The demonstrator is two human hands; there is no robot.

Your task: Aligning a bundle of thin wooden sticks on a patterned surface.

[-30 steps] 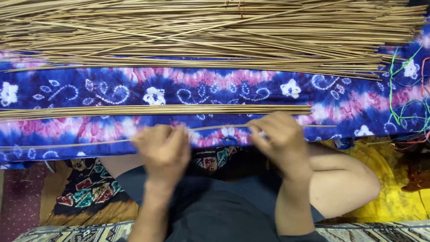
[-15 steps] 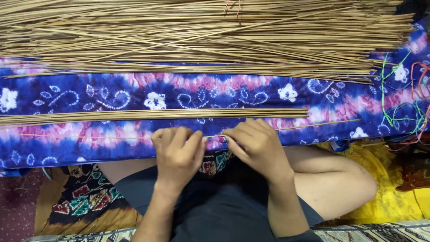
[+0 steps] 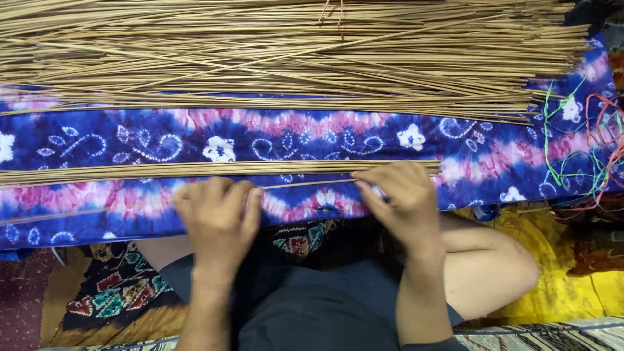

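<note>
My left hand (image 3: 220,218) and my right hand (image 3: 402,198) rest on a blue, pink and white patterned cloth (image 3: 273,140), both pinching one thin tan stick (image 3: 305,184) that runs between them and on to the left. Just beyond it lies a small aligned bundle of sticks (image 3: 195,169), its right end by my right fingers. A large loose heap of the same sticks (image 3: 292,52) covers the far side of the cloth.
Green and orange cords (image 3: 585,143) lie tangled at the right. Yellow fabric (image 3: 565,260) sits under my right knee (image 3: 500,266), and a dark patterned cloth (image 3: 110,292) lies at the lower left.
My hands came close together half a second ago and have spread apart again along the single stick. The view has shifted slightly.
</note>
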